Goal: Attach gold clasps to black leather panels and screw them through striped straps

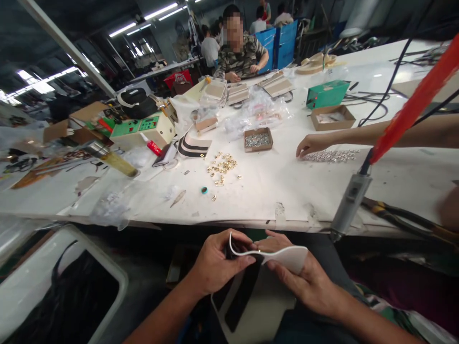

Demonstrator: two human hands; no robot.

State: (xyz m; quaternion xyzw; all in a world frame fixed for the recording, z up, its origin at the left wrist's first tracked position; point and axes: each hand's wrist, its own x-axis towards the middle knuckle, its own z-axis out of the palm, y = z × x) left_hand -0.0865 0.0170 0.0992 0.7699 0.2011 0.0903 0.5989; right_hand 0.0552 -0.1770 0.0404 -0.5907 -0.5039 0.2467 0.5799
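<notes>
Cluttered white desk (272, 191) ahead, strewn with gold buckles (221, 167); below its edge, left hand (215, 265) and right hand (304, 282) both pinching a curved white strap (287, 255) over the lap.

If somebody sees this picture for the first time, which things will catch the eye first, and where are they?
Low in the middle, the left hand and right hand together hold a curved white piece with a black inner side, below the edge of the white table. At mid-table lies a scatter of gold metal fittings, with a small cardboard box of silver parts behind it. From the right, a co-worker's hand reaches to a row of silver pieces.
</notes>
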